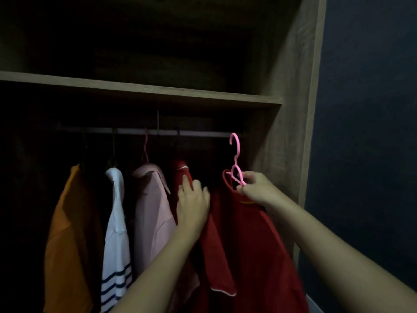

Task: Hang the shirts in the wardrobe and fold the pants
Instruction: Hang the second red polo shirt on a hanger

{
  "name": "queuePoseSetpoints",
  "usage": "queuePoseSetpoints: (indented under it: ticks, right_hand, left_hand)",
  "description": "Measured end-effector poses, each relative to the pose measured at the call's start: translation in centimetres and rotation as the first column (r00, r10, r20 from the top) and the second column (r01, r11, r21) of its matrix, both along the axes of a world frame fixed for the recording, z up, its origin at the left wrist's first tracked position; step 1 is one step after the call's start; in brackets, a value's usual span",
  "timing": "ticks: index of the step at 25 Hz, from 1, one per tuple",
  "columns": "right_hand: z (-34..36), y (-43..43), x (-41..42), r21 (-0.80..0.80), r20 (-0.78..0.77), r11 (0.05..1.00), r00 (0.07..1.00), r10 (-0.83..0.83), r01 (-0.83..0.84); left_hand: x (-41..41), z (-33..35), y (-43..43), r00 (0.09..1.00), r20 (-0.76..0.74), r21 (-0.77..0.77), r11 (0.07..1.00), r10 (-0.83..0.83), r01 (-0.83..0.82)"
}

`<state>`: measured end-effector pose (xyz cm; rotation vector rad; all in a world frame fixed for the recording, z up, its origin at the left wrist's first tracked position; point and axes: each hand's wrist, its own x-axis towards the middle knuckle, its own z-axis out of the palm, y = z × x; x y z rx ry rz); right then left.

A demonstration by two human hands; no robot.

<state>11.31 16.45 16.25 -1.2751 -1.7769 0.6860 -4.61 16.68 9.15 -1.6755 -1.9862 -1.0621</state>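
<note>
My right hand [256,188] pinches the neck of a pink hanger [235,159] that carries a red shirt [248,245]. The hanger's hook is just in front of the wardrobe rail [198,133], near its right end, and not over it. My left hand [191,204] lies flat with fingers apart against another red shirt [182,175] that hangs on the rail. Left of it hang a pink shirt [151,211], a white shirt with navy stripes [116,233] and an orange shirt [70,233].
A wooden shelf [158,91] runs just above the rail. The wardrobe's right side panel [291,123] stands close to the held hanger. A dark blue wall [365,132] lies to the right. The wardrobe interior is very dim.
</note>
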Motion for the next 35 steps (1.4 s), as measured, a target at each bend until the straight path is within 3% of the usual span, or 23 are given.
queuePoseSetpoints:
  ticks: [2, 6, 11, 21, 24, 26, 28, 29, 31, 35]
  right_hand:
    - [1.0, 2.2, -0.9, 0.120, 0.231, 0.990, 0.968, -0.100, 0.074]
    - [3.3, 5.5, -4.3, 0.273, 0.462, 0.958, 0.861, -0.212, 0.090]
    - [5.7, 9.4, -6.8, 0.389, 0.596, 0.920, 0.749, -0.288, 0.044]
    - [3.2, 14.8, -9.9, 0.265, 0.726, 0.964, 0.661, -0.189, -0.015]
    - [4.1, 14.1, -9.5, 0.299, 0.651, 0.954, 0.732, -0.201, -0.004]
    - [4.7, 12.8, -9.3, 0.448, 0.423, 0.894, 0.880, -0.215, 0.004]
    - [3.8, 9.7, -9.1, 0.648, 0.103, 0.761, 0.988, -0.117, 0.023]
    - [3.0, 7.9, -8.9, 0.721, -0.010, 0.693, 1.000, -0.025, 0.024]
    - [0.5, 3.9, -9.0, 0.777, -0.095, 0.629, 0.985, 0.144, -0.017]
    - [-8.9, -4.3, -11.2, 0.744, -0.071, 0.654, 0.956, 0.284, -0.139]
  left_hand:
    - [-0.3, -0.3, 0.1, 0.991, 0.115, 0.119, 0.992, -0.062, 0.048]
    - [0.3, 0.0, 0.3, 0.979, 0.186, 0.051, 0.995, -0.089, 0.081]
    - [0.7, 0.6, 0.6, 0.966, 0.195, 0.099, 0.983, -0.172, 0.155]
    - [1.0, 1.3, 1.1, 0.958, 0.198, 0.159, 0.971, -0.207, 0.177]
    - [0.7, 1.0, 0.8, 0.934, 0.242, 0.175, 0.959, -0.263, 0.225]
    - [0.0, 0.8, -0.5, 0.882, 0.320, 0.251, 0.929, -0.345, 0.272]
    - [-1.5, 0.6, -2.7, 0.849, 0.363, 0.356, 0.899, -0.384, 0.254]
    - [-2.3, 0.5, -4.0, 0.849, 0.369, 0.392, 0.892, -0.378, 0.226]
    - [-4.2, -0.2, -6.7, 0.863, 0.379, 0.446, 0.883, -0.334, 0.146]
    - [-7.8, -4.9, -14.3, 0.896, 0.427, 0.358, 0.932, -0.120, -0.046]
